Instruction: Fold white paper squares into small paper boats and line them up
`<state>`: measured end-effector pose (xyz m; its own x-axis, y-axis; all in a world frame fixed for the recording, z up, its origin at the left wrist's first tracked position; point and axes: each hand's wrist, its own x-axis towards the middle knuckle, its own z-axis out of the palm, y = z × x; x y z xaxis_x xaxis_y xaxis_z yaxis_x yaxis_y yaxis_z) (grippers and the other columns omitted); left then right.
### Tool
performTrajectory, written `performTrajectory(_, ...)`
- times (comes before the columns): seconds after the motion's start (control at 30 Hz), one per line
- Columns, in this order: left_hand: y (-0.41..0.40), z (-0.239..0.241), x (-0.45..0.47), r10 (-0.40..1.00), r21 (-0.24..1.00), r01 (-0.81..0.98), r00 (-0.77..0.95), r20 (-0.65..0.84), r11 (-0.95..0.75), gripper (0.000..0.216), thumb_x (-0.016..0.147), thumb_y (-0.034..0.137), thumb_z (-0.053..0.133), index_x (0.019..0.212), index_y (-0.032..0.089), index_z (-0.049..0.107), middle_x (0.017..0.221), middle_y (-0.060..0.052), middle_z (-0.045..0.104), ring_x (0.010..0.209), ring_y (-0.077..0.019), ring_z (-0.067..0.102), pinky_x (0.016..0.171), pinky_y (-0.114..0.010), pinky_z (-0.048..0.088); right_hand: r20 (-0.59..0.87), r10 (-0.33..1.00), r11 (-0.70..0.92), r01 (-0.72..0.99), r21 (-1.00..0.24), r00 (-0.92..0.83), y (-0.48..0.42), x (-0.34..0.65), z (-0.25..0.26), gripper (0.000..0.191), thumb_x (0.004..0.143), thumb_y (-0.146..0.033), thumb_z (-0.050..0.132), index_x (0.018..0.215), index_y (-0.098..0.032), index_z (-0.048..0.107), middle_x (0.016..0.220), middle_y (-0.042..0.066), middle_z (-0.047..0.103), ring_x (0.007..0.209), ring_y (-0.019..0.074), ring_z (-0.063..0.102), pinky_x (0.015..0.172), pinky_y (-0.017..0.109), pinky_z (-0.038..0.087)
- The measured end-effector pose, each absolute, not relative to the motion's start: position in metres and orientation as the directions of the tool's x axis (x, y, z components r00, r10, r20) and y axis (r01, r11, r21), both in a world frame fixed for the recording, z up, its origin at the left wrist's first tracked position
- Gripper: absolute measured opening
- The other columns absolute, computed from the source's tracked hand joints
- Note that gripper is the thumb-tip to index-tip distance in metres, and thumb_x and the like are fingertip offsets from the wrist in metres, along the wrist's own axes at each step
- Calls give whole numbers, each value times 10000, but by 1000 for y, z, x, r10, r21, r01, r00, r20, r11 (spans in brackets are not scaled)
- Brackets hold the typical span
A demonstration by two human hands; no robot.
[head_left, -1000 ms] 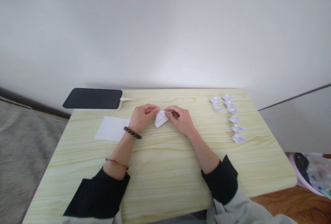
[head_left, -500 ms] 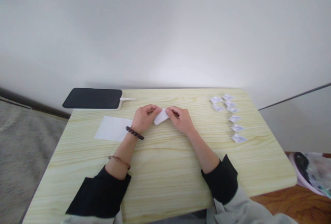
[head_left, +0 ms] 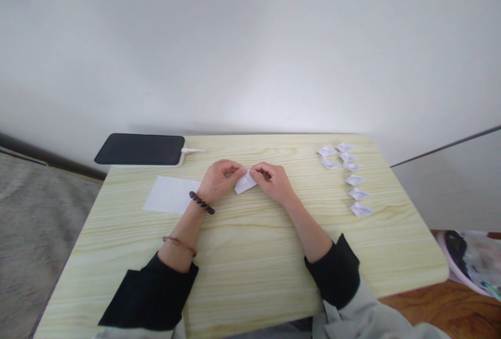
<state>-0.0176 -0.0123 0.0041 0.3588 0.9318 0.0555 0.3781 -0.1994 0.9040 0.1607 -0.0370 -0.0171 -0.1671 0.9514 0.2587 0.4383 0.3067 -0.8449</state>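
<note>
A small folded piece of white paper (head_left: 245, 184) is pinched between my two hands above the middle of the table. My left hand (head_left: 219, 178) grips its upper left edge with thumb and fingers. On the upper right edge, my right hand (head_left: 271, 179) pinches it, the thumb lying on top. The two thumbs almost meet. Partly behind my left wrist lies a flat white sheet of paper (head_left: 169, 194). Several small folded paper boats (head_left: 357, 194) sit in a loose group on the right of the table.
A dark tablet or large phone (head_left: 141, 149) with a white cable (head_left: 193, 150) plugged in lies at the back left, overhanging the table (head_left: 250, 276). A white wall (head_left: 250, 46) rises behind. On the floor at the right stands a pink-rimmed bin (head_left: 462, 271) with plastic in it.
My hands have drawn closer together along the paper's upper edge, the thumbs nearly meeting. The folded paper has shifted slightly down. Everything else stays put.
</note>
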Motion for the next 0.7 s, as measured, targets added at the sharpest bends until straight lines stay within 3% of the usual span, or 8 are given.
performTrajectory(0.17,-12,0,-17,922,858,429,368,119,-282,272,773,427,599,785,182,718,843,-60,724,832,-212,643,809,-321,491,267,943,331,475,-816,-199,-36,161,-19,221,867,-334,532,809,-172,670,690,4,662,586,107,564,559,215,396)
performTrajectory(0.43,-11,-12,-12,996,953,293,64,63,-79,257,772,387,622,848,151,689,858,-50,743,796,-189,680,734,-272,527,189,972,225,309,-924,-143,-35,159,-19,269,830,-387,581,1004,-181,597,791,19,686,672,137,600,586,237,438)
performTrajectory(0.7,-11,-11,-13,982,973,220,186,28,-69,284,702,404,712,827,152,682,825,-50,745,785,-195,685,740,-283,527,150,985,168,292,-941,-84,-32,157,-27,298,772,-334,647,1025,-207,555,786,0,680,638,135,579,628,260,453)
